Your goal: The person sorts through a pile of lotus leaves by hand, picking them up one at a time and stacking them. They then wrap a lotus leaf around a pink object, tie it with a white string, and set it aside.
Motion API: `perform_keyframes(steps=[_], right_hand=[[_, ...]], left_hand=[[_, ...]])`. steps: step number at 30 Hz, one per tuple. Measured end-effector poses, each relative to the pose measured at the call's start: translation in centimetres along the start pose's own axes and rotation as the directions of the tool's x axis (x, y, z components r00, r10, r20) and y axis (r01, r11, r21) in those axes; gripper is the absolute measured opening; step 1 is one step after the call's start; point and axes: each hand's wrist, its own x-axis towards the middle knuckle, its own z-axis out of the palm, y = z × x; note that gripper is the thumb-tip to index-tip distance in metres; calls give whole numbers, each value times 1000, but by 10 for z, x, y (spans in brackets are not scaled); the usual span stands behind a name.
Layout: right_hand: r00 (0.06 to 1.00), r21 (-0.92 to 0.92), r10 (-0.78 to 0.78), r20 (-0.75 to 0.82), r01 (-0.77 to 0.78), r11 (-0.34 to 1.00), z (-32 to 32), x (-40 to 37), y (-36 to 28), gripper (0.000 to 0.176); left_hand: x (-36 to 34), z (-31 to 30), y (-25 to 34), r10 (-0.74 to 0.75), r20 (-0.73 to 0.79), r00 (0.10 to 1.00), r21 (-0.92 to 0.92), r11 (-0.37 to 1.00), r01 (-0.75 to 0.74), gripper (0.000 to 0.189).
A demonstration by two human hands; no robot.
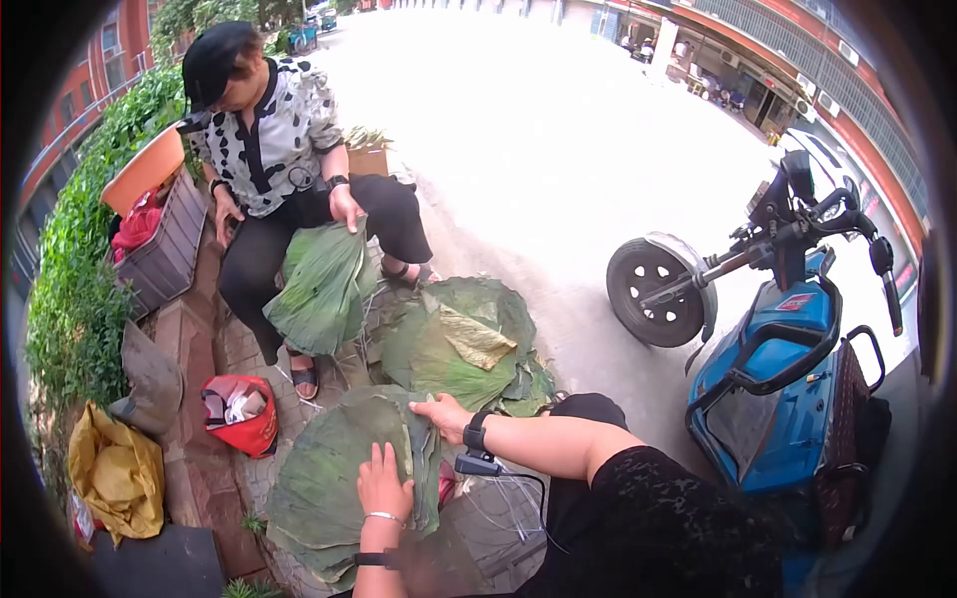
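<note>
1. Wearer's L hand (384, 490): open, palm down, fingers spread on top of the near leaf stack (334, 478); bracelet & dark band on that wrist.
2. Wearer's R hand (448, 418): closed on the stack's upper R edge, fingertips over the rim; thumb's hold partly hidden. Dark strap (476, 431) on wrist, small black device (478, 465) w/ a cable just below.
3. Near leaf stack: big, round, green leaves, low in front of wearer, slightly tilted; what's under it I can't tell.
4. Just beyond: 2nd leaf pile (414, 349) on the paving, w/ a folded yellowish leaf (474, 339) on top.
5. Co-worker (261, 130), seated opp., dark cap, b&w top, head down; one hand (346, 207) grips the top of a leaf bunch (321, 289), which hangs fanned out by the knees.
6. Wearer's L side: red bag (244, 435) on paving; yellow bag (118, 478) farther out; grey crate (164, 254) w/ orange tub (145, 171), nr the greenery.
7. R side: blue scooter (773, 364), parked, front wheel toward the leaves.
</note>
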Motion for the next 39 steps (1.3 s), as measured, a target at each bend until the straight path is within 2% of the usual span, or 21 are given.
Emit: perform_keyframes(steps=[2, 5, 6, 9, 10, 13, 14, 16, 17, 18, 19, 21, 22, 25, 28, 31, 35, 37, 39], right_hand=[[990, 40, -50, 133, 45, 998, 1, -11, -15, 93], [988, 99, -134, 75, 126, 987, 18, -43, -39, 85], [990, 180, -140, 32, 132, 975, 22, -36, -33, 49], [926, 193, -296, 236, 254, 948, 32, -49, -44, 50], [935, 137, -230, 269, 199, 970, 35, -58, -49, 54], [887, 71, -265, 378, 258, 964, 43, -59, -39, 47], [905, -150, -223, 361, 293, 944, 45, -67, -43, 40], [848, -330, -272, 455, 445, 833, 47, -80, -46, 41], [815, -406, -284, 505, 515, 755, 48, -82, -44, 43], [749, -438, -370, 550, 636, 635, 49, -74, -32, 48], [738, -481, -371, 564, 659, 578, 48, -65, -20, 49], [716, -558, -367, 594, 695, 454, 52, -69, -21, 51], [727, -521, -347, 593, 675, 523, 51, -73, -19, 52], [707, -500, -342, 619, 691, 522, 54, -73, -16, 51], [683, -508, -386, 620, 725, 466, 57, -74, -11, 50], [747, -575, -234, 622, 639, 511, 61, -86, -25, 48], [723, -581, -240, 647, 672, 458, 62, -79, -14, 49], [704, -597, -203, 681, 694, 403, 65, -83, -16, 50], [638, -519, -331, 695, 764, 384, 65, -74, 3, 51]], left_hand=[[1, -5, 1, -4, -13, 1000, -27, 1000, 4, 92], [4, -8, 0, -2, -13, 1000, -76, 997, 1, 99], [6, -8, -2, 0, -8, 1000, -97, 995, -1, 101], [9, -7, -6, 2, -12, 1000, -107, 994, -3, 103], [9, -6, -6, 5, -16, 1000, -102, 995, -6, 102], [9, -3, -7, 6, -24, 1000, -77, 997, -8, 101], [10, -3, -6, 6, -26, 1000, -66, 998, -8, 100], [9, -7, -4, 7, -24, 1000, -85, 996, -9, 97], [8, -8, -3, 6, -22, 1000, -94, 996, -8, 95], [9, -6, -6, 14, -24, 1000, -90, 996, -16, 92], [8, -3, -9, 21, -26, 999, -87, 996, -23, 90], [7, 0, -12, 29, -40, 999, -79, 996, -33, 85], [6, 2, -12, 31, -52, 998, -75, 997, -35, 82], [4, 3, -13, 35, -56, 998, -81, 996, -40, 78], [3, 6, -16, 56, -53, 997, -95, 994, -61, 76], [2, 11, -20, 99, -96, 990, -84, 991, -107, 75], [0, 8, -17, 100, -103, 990, -99, 989, -110, 68], [2, 3, -11, 121, -68, 990, -145, 981, -130, 56], [-3, 1, -13, 95, -86, 992, -158, 982, -108, 49]])
